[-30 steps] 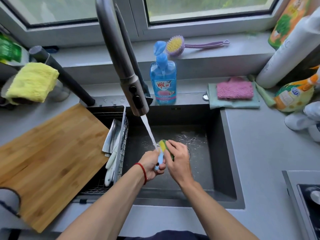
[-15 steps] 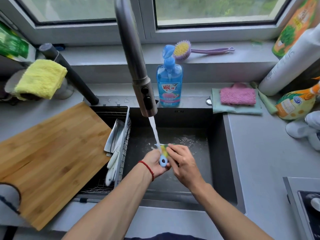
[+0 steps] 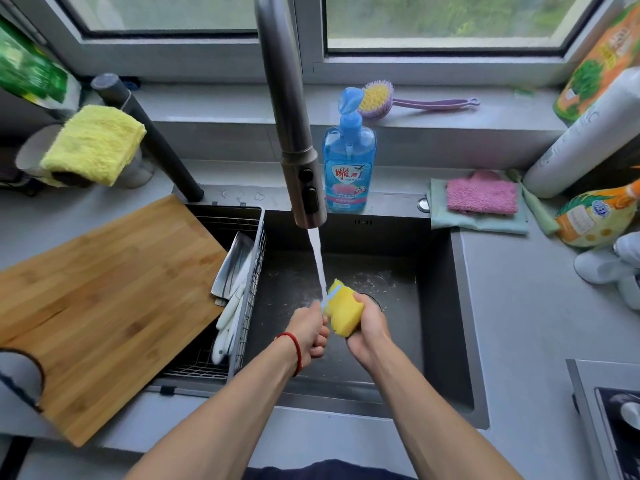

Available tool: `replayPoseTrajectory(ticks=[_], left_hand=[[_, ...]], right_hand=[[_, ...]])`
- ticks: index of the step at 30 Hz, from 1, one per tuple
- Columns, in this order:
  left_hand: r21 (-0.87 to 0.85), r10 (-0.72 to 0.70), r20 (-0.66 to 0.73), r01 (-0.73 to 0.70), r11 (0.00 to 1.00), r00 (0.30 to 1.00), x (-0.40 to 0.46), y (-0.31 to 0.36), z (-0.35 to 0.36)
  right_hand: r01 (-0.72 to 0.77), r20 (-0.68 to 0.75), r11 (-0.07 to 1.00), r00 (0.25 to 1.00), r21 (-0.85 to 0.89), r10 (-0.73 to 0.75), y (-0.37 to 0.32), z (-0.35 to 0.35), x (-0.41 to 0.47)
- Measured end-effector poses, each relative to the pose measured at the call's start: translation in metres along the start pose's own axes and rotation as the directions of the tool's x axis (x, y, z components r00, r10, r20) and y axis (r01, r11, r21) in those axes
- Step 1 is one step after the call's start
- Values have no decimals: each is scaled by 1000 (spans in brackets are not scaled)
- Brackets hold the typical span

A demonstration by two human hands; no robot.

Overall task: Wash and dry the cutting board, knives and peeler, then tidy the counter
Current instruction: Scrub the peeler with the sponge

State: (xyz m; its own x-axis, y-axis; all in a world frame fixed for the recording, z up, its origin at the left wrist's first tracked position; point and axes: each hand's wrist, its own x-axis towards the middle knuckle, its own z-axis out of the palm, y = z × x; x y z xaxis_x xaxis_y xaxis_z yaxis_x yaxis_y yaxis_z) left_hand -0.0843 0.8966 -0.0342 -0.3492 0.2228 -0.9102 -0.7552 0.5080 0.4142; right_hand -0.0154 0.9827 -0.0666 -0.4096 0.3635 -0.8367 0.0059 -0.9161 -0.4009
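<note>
We see our two hands over the dark grey sink basin (image 3: 440, 306), under the stream of water (image 3: 318, 265). Our left hand (image 3: 310, 332), a red cord at its wrist, is clenched around a small light-blue-handled peeler (image 3: 325, 304), mostly hidden by the fingers. Our right hand (image 3: 370, 327) grips a yellow rectangular sponge (image 3: 344, 311) pressed against the peeler, right where the water lands.

To the left, the large wooden cutting board (image 3: 104, 306) lies across the grey table (image 3: 526, 323) and over part of a wire drain basket (image 3: 242, 271) set in the sink. Inside that basket, just beside the board's edge, lie white-handled knives (image 3: 230, 292) with their steel blades pointing away from us.

Farther on, the grey metal faucet (image 3: 294, 133) hangs above the basin. Behind it stands a blue dish soap bottle (image 3: 349, 168). To the right a pink cloth (image 3: 481, 197) rests on a pale green cloth (image 3: 478, 221); a yellow cloth (image 3: 95, 143) lies far left. On the window sill a purple long-handled brush (image 3: 398, 102) rests.
</note>
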Motion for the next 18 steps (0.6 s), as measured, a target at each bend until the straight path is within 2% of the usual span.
replayPoseTrajectory(ticks=[5, 8, 12, 15, 18], left_hand=[[-196, -72, 199, 112, 974, 977, -8, 1, -21], [-218, -83, 277, 146, 965, 957, -13, -1, -23], [-105, -107, 223, 133, 986, 969, -18, -1, -24], [-36, -68, 142, 73, 997, 988, -19, -2, -33], [-23, 6, 24, -5, 1000, 1000, -17, -4, -52]], right_hand=[[-5, 5, 1000, 1000, -1, 5, -3, 2, -3], [60, 50, 989, 997, -132, -54, 7, 7, -2], [34, 30, 953, 999, -301, -26, 13, 16, -1], [-43, 62, 964, 996, -263, 61, 11, 21, 0], [-121, 8, 976, 992, -183, 124, 12, 23, 2]])
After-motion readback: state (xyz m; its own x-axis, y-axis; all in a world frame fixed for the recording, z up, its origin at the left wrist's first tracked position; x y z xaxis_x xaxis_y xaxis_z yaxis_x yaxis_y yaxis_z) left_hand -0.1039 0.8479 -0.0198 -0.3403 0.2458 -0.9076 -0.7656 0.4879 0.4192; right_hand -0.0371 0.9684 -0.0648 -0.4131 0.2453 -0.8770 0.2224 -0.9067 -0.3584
